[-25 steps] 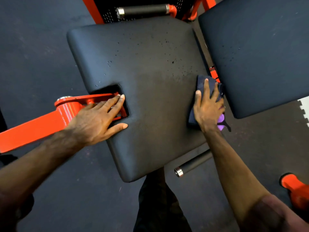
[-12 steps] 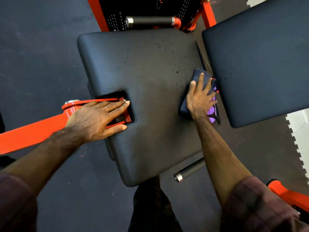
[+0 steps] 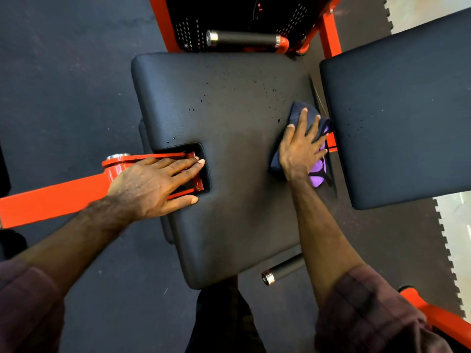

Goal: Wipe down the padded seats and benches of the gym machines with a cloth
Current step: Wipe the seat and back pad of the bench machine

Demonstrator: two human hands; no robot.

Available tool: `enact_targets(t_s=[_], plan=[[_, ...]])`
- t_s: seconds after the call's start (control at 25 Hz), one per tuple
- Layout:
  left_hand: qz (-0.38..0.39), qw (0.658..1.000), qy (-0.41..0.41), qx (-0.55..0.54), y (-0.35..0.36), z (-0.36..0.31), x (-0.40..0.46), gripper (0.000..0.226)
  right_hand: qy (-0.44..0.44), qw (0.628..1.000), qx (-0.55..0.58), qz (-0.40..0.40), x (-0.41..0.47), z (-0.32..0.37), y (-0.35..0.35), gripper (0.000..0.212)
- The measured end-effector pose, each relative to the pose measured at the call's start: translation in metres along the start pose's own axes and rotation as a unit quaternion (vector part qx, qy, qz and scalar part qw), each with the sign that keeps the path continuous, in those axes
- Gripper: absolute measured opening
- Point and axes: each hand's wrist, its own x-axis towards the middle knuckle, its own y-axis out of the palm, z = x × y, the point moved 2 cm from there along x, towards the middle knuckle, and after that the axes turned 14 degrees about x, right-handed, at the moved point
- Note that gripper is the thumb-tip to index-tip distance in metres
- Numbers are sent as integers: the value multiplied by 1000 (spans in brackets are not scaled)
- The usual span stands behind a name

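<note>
The right hand (image 3: 299,149) lies flat, fingers spread and straight, pressing a dark cloth (image 3: 302,113) with a purple patch onto the right edge of the square black seat pad (image 3: 229,179). The cloth sits at the pad's right side, just beside the gap to the second pad (image 3: 402,110), with part of it hanging over the edge. The left hand (image 3: 153,186) is also released and flat, fingers straight, resting over the orange frame arm (image 3: 51,200) where it enters the pad's cut-out, which seems to steady the body.

To do this wipe well, I judge the palm should stay flat so the cloth keeps full contact, and the strokes should overlap and run toward the far side, where dark droplets (image 3: 265,90) speckle the vinyl from the middle to the far right. The cut-out's rim and the pad's rolled edges will likely need a separate pass with a fingertip behind the cloth. The loose purple end could snag in the gap, so folding it under the palm would help. The second pad also carries a few specks and looks unwiped.

Counted: two pads, one cloth, two hands, two black grip handles, one far (image 3: 242,39) and one near (image 3: 283,271) under the seat pad, and one orange frame arm on the left.
</note>
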Motion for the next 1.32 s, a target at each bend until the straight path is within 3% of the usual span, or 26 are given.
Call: enact_targets(t_s=[0.12,0.2,0.28,0.36,0.4,0.48,0.6,0.72,0.8,0.84,0.92,1.0,1.04,1.16,1.24,1.32], plan=[[5,1000,0,-3,-1,1,0,82,-161,985,-43,54,-29,-9,-6,62],[7,1000,0,-4,-1,1,0,82,-200,974,-63,88,-51,-42,-21,62],[5,1000,-2,-4,0,1,0,82,-136,988,-48,51,-33,-46,-26,62],[2,1000,0,-8,1,1,0,82,-15,1000,4,5,-5,-16,-12,62],[0,1000,1,-8,2,1,1,82,5,1000,10,1,0,4,-4,61],[-2,1000,0,-6,2,1,0,82,-91,995,-13,28,-14,26,8,61],[-3,1000,0,-10,3,1,0,82,-250,961,-51,104,-60,-3,-8,60],[-17,1000,0,-7,4,2,2,82,-155,984,-47,77,-39,-21,-18,61],[-26,1000,-2,-8,4,2,3,83,-49,998,-5,33,-13,13,-2,61],[-30,1000,0,-9,5,1,3,83,-37,999,7,31,-8,32,5,60],[-36,999,1,-8,5,1,0,83,-133,989,-2,62,-16,45,12,60],[-36,999,2,-11,3,1,1,82,-249,962,-36,102,-37,18,-4,58],[-42,999,2,-11,3,1,1,82,-260,958,-47,114,-45,-5,-16,58],[-51,999,-11,-16,3,1,0,82,-159,983,-51,72,-21,-30,-24,61],[-41,999,-14,-27,5,1,1,82,-69,997,-21,39,14,4,-7,61],[-35,999,-12,-28,5,1,2,82,-57,998,-26,27,37,33,5,61]])
